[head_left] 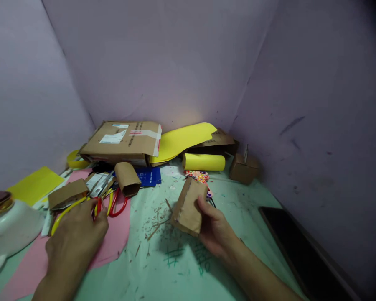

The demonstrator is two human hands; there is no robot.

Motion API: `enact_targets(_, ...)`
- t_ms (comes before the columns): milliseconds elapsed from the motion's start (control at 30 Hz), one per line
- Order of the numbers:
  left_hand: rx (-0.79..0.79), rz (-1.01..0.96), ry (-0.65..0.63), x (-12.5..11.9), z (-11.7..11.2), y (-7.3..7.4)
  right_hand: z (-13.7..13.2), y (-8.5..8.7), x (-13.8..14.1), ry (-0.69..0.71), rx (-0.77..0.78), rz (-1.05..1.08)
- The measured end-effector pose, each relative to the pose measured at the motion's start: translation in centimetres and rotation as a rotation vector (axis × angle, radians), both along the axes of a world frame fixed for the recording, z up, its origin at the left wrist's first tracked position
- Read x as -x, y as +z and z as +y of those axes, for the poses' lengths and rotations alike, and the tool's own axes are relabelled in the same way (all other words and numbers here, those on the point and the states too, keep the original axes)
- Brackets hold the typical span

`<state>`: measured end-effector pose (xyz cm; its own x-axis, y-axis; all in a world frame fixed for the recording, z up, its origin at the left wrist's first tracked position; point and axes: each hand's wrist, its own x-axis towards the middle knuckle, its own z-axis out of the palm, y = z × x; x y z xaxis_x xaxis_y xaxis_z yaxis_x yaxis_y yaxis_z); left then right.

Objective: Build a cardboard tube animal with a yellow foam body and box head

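My right hand (215, 229) grips a folded piece of brown cardboard (189, 205) and holds it just above the green mat (163, 259). My left hand (77, 237) rests on a pink sheet (117, 238), fingers curled around the yellow handles of a pair of scissors (95, 205). Red-handled scissors (117, 205) lie right beside them. A rolled cardboard tube (127, 178) stands just behind the scissors.
A flattened shipping box (122, 140), yellow paper sheets (181, 140), a yellow roll (203, 161) and a small brown box (243, 168) crowd the back corner. A white object (9, 228) sits at far left, a dark flat slab (301, 246) at right. Cardboard scraps litter the mat.
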<state>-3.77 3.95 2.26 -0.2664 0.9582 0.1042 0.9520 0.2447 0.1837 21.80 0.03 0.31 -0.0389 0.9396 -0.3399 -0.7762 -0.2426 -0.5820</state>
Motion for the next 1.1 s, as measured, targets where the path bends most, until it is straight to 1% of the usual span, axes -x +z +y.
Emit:
enact_targets(67, 0.117, 0.045, -0.007, 0.5, 0.1, 0.0, 0.1, 0.0, 0.0, -0.031, 0.013, 0.039)
enact_targets(167, 0.188, 0.057, 0.001, 1.0, 0.5, -0.6, 0.3, -0.2, -0.1, -0.042, 0.007, 0.05)
enact_targets(300, 0.168, 0.085, 0.006, 0.5, 1.0, -0.9, 0.2, -0.5, -0.1, -0.04, -0.015, 0.029)
enact_targets(433, 0.158, 0.103, -0.011, -0.3, 1.5, -0.5, 0.3, -0.4, 0.0, -0.056, -0.045, 0.006)
enact_targets(533, 0.165, 0.097, -0.015, -0.4, 1.6, -0.2, 0.3, -0.4, -0.2, -0.073, -0.035, 0.024)
enact_targets(633, 0.156, 0.08, -0.018, 0.0, 1.4, 0.1, 0.3, -0.4, -0.5, -0.093, -0.033, 0.035)
enact_targets(800, 0.099, 0.055, 0.052, 1.2, 1.2, 1.0, 0.2, -0.6, -0.8, -0.139, -0.006, 0.025)
enact_targets(900, 0.124, 0.034, 0.016, 2.0, 1.5, 1.4, 0.1, -0.5, -0.8, -0.15, 0.015, 0.036)
enact_targets(1000, 0.161, 0.054, 0.004, 2.8, 1.6, 1.3, 0.2, -0.5, -0.7, -0.147, 0.016, 0.042)
enact_targets(1100, 0.218, 0.091, -0.007, 3.2, 1.2, 0.7, 0.2, -0.7, -0.8, -0.133, 0.011, 0.053)
